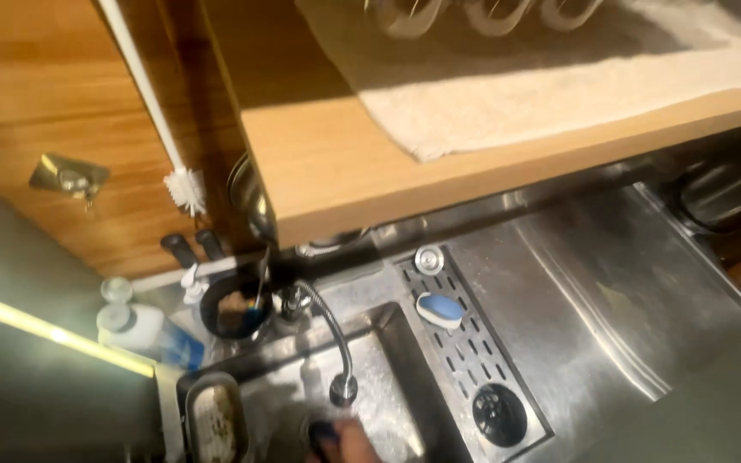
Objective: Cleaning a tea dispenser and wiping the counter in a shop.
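Hand [355, 439] in sink [388, 386] grips dark object [322, 437].

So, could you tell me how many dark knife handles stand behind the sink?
2: the left dark handle and the right dark handle stand side by side against the wooden wall, behind the black cup. More may be hidden under the shelf.

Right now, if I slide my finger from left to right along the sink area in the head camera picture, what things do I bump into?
White-capped bottles → black cup → bendy faucet → blue and white soap dish on the slotted metal tray → shiny steel counter. Low at the sink, a hand holds something dark.
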